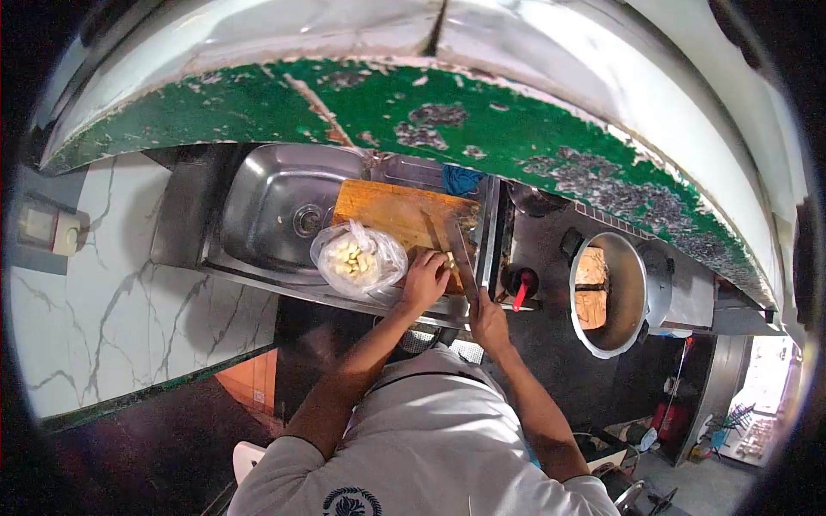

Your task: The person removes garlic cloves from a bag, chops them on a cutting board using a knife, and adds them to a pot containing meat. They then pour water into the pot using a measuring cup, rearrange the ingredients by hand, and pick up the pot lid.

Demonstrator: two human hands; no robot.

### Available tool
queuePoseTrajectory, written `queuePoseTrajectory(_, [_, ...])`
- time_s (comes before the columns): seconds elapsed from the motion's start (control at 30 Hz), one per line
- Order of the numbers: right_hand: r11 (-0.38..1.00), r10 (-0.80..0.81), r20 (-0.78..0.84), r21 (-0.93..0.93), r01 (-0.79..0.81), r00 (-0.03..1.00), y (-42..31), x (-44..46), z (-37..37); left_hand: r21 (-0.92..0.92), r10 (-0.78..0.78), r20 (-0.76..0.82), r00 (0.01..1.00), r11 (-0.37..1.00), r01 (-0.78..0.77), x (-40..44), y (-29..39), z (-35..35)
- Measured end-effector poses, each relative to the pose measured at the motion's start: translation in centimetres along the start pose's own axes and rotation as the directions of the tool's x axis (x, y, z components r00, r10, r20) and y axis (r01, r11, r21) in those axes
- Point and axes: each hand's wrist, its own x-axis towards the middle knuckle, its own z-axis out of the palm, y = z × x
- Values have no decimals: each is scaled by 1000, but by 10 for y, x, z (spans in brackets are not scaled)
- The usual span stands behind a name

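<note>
My right hand (489,323) is closed round the handle of a knife (462,255), whose long blade points away from me over the right part of a wooden cutting board (379,203). Just left of the blade, my left hand (425,279) is closed, fingers curled, on a small pale piece (450,261) that looks like a garlic clove. Beside that hand, on the board's near left corner, sits an open clear plastic bag (325,255). Inside it lie several pale yellow peeled garlic cloves (354,256).
Left of the board is a steel sink (258,206) with a drain. A blue cloth (462,179) lies behind the board. To the right are a small dark pan (527,277) with a red-handled utensil (520,297) and a large pot (632,301) holding brown blocks. A green ledge (379,112) overhangs the counter.
</note>
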Motion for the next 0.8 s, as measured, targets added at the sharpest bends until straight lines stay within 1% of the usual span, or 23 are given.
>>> queuePoseTrajectory(0.1, [999,7,2,37,-7,1000,-5,-1,1,-33,-46,25,999,998,46,-3,-3,-1])
queuePoseTrajectory(0.2, [999,17,-2,-30,-17,1000,-9,0,5,-41,8,-4,1000,999,-8,-3,-9,2])
queuePoseTrajectory(0.3, [996,71,74,-59,-67,995,-13,3,3,-4,-11,13,1000,1000,11,-3,-14,5])
queuePoseTrajectory(0.4, [988,155,106,-43,-151,982,-20,6,3,13,10,-21,1000,1000,-9,-4,-16,6])
queuePoseTrajectory(0.5, [991,121,98,-74,-114,988,-21,7,4,54,3,-32,999,999,-2,-4,-18,8])
queuePoseTrajectory(0.6, [989,108,97,-107,-98,989,-29,10,0,-13,21,-16,1000,1000,-21,-2,-21,6])
queuePoseTrajectory(0.8, [998,-70,-40,9,70,997,-4,10,17,-16,4,31,1000,1000,-3,3,-17,1])
